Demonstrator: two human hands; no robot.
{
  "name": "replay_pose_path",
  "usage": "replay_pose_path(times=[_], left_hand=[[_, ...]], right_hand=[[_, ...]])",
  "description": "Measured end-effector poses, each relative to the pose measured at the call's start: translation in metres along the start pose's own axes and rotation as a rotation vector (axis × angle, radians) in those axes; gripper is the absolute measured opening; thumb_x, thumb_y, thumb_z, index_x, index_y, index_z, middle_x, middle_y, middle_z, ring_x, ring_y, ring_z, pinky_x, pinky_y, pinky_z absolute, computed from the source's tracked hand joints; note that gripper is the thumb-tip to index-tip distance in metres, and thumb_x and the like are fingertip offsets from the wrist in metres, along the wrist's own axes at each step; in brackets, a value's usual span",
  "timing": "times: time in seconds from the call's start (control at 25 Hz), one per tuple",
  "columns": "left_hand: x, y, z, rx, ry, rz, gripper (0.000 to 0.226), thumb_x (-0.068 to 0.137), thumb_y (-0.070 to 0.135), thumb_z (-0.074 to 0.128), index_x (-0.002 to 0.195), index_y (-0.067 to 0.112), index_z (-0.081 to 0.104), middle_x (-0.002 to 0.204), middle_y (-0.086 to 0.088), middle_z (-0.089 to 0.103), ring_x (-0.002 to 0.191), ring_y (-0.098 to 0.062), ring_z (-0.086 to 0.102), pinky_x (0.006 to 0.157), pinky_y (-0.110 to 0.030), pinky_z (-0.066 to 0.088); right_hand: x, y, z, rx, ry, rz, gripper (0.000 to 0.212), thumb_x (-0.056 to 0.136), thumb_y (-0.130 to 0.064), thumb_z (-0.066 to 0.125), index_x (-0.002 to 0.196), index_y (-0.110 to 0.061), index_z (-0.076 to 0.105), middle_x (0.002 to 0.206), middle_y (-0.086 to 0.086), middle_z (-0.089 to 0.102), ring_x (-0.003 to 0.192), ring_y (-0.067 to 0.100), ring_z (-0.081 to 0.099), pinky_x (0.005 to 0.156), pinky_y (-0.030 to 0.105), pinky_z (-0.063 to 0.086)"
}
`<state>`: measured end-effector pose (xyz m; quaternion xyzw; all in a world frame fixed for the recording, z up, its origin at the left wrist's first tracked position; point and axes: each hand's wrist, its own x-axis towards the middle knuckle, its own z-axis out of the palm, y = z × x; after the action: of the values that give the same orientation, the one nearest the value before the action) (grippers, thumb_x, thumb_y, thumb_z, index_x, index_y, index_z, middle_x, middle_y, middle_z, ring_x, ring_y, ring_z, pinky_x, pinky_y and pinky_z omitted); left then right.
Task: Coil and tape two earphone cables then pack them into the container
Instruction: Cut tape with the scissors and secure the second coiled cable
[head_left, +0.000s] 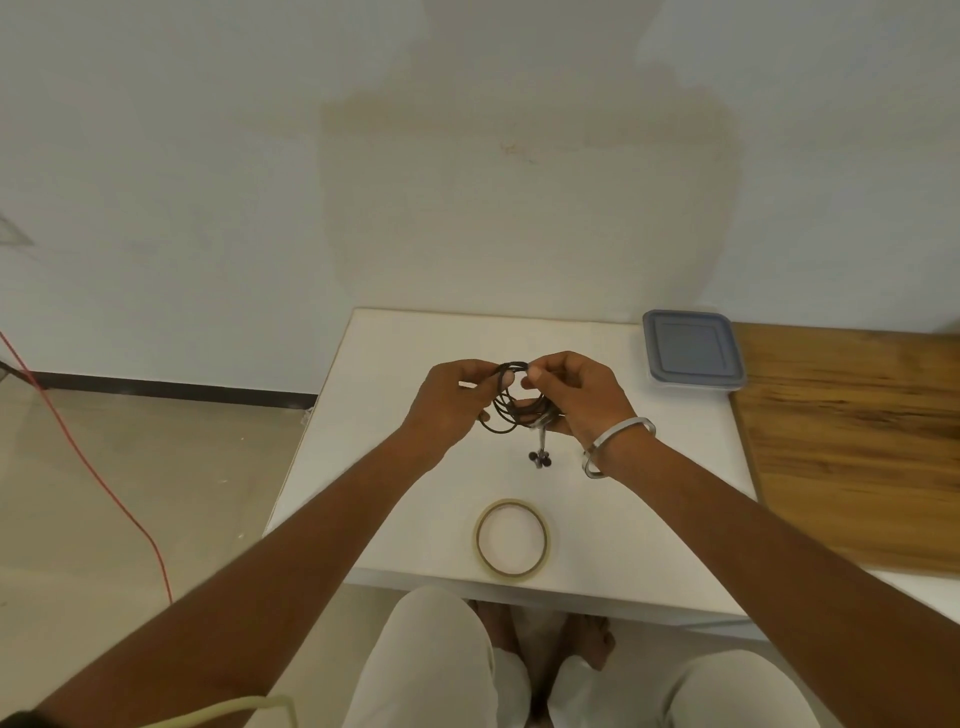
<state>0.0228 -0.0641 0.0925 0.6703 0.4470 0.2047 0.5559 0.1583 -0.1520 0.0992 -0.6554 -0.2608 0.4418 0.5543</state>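
Observation:
Above the middle of the white table (363, 467), both my hands hold a coiled black earphone cable (506, 410). My left hand (447, 405) pinches the coil's left side. My right hand (569, 395) pinches the top of the loops with thumb and forefinger, its other fingers curled under the bundle. The earbuds (540, 458) dangle below the coil. A roll of clear tape (511, 538) lies flat on the table near its front edge. The container (693, 349), closed with a grey-blue lid, stands at the table's back right corner.
A wooden board (852, 441) adjoins the table on the right. A red cable (88, 462) runs across the floor on the left. My knees and bare feet show below the table's front edge. A metal bangle (615, 441) circles my right wrist.

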Motion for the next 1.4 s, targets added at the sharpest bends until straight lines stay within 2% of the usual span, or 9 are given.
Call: replay_pose_path(times=[0.24, 0.32, 0.4, 0.52, 0.76, 0.88, 1.04, 1.24, 1.4], left_hand=[[-0.003, 0.008, -0.005, -0.434, -0.234, -0.277, 0.037, 0.105, 0.032, 0.037, 0.119, 0.012, 0.064, 0.101, -0.006, 0.071, 0.098, -0.02, 0.068, 0.086, -0.032, 0.052], [-0.002, 0.006, -0.004, -0.459, -0.242, -0.227, 0.034, 0.1, 0.034, 0.049, 0.119, 0.01, 0.063, 0.103, -0.006, 0.069, 0.099, -0.02, 0.066, 0.092, -0.035, 0.05], [-0.001, 0.001, -0.003, -0.371, -0.232, -0.128, 0.033, 0.091, 0.017, 0.066, 0.122, 0.011, 0.059, 0.111, -0.007, 0.065, 0.104, -0.022, 0.063, 0.095, -0.034, 0.048], [0.004, -0.005, -0.007, -0.275, -0.199, -0.08, 0.047, 0.085, -0.003, 0.067, 0.127, 0.013, 0.056, 0.115, -0.007, 0.06, 0.103, -0.021, 0.062, 0.103, -0.036, 0.045], [0.004, -0.007, -0.007, -0.156, -0.111, 0.0, 0.037, 0.086, -0.002, 0.066, 0.117, 0.018, 0.062, 0.11, -0.004, 0.063, 0.1, -0.017, 0.066, 0.098, -0.033, 0.047], [0.004, -0.012, -0.007, -0.067, -0.134, -0.029, 0.029, 0.086, 0.006, 0.069, 0.112, 0.019, 0.066, 0.113, -0.005, 0.067, 0.106, -0.022, 0.067, 0.099, -0.037, 0.048], [0.004, -0.008, -0.007, 0.062, -0.227, -0.134, 0.016, 0.093, 0.021, 0.063, 0.103, 0.011, 0.07, 0.097, -0.008, 0.073, 0.101, -0.024, 0.067, 0.096, -0.036, 0.049], [0.002, 0.002, -0.007, -0.357, -0.273, -0.282, 0.013, 0.099, 0.016, 0.052, 0.104, 0.017, 0.065, 0.078, 0.007, 0.067, 0.088, -0.013, 0.064, 0.079, -0.029, 0.045], [0.002, 0.006, -0.004, -0.592, -0.175, -0.306, 0.013, 0.098, 0.014, 0.054, 0.1, 0.02, 0.064, 0.076, 0.009, 0.068, 0.078, -0.008, 0.066, 0.077, -0.029, 0.04]], right_hand=[[0.003, 0.004, 0.003, -0.166, 0.056, -0.023, 0.004, 0.085, -0.02, 0.065, 0.085, -0.016, 0.065, 0.094, 0.01, 0.067, 0.08, 0.025, 0.069, 0.064, 0.038, 0.061], [0.002, 0.003, 0.004, -0.148, 0.026, 0.009, 0.006, 0.086, -0.019, 0.065, 0.086, -0.013, 0.063, 0.089, 0.011, 0.069, 0.079, 0.023, 0.07, 0.065, 0.039, 0.061], [0.002, 0.003, 0.005, -0.109, -0.01, 0.041, 0.008, 0.087, -0.017, 0.063, 0.089, -0.009, 0.062, 0.09, 0.013, 0.069, 0.078, 0.023, 0.071, 0.065, 0.04, 0.061], [0.004, 0.004, 0.004, -0.136, -0.054, 0.028, 0.013, 0.089, -0.016, 0.059, 0.099, -0.008, 0.061, 0.09, 0.015, 0.071, 0.077, 0.028, 0.071, 0.067, 0.042, 0.06], [0.009, 0.008, 0.001, -0.498, -0.185, -0.071, 0.021, 0.089, -0.03, 0.059, 0.101, -0.014, 0.065, 0.082, 0.009, 0.069, 0.075, 0.025, 0.071, 0.073, 0.033, 0.059], [0.012, 0.007, -0.004, -0.459, -0.142, -0.056, 0.018, 0.088, -0.025, 0.061, 0.098, -0.012, 0.067, 0.083, 0.012, 0.07, 0.077, 0.024, 0.071, 0.073, 0.027, 0.058], [0.014, 0.011, -0.006, -0.296, -0.121, -0.036, 0.017, 0.086, -0.023, 0.064, 0.099, -0.013, 0.065, 0.082, 0.016, 0.071, 0.073, 0.026, 0.071, 0.073, 0.034, 0.059], [0.009, 0.017, -0.004, 0.032, -0.116, 0.036, 0.025, 0.086, -0.023, 0.063, 0.105, -0.006, 0.06, 0.075, 0.011, 0.062, 0.067, 0.025, 0.067, 0.07, 0.039, 0.06], [0.006, 0.03, -0.002, 0.102, -0.157, 0.044, 0.023, 0.089, -0.029, 0.058, 0.106, -0.013, 0.057, 0.091, 0.007, 0.069, 0.084, 0.023, 0.07, 0.075, 0.036, 0.058]])
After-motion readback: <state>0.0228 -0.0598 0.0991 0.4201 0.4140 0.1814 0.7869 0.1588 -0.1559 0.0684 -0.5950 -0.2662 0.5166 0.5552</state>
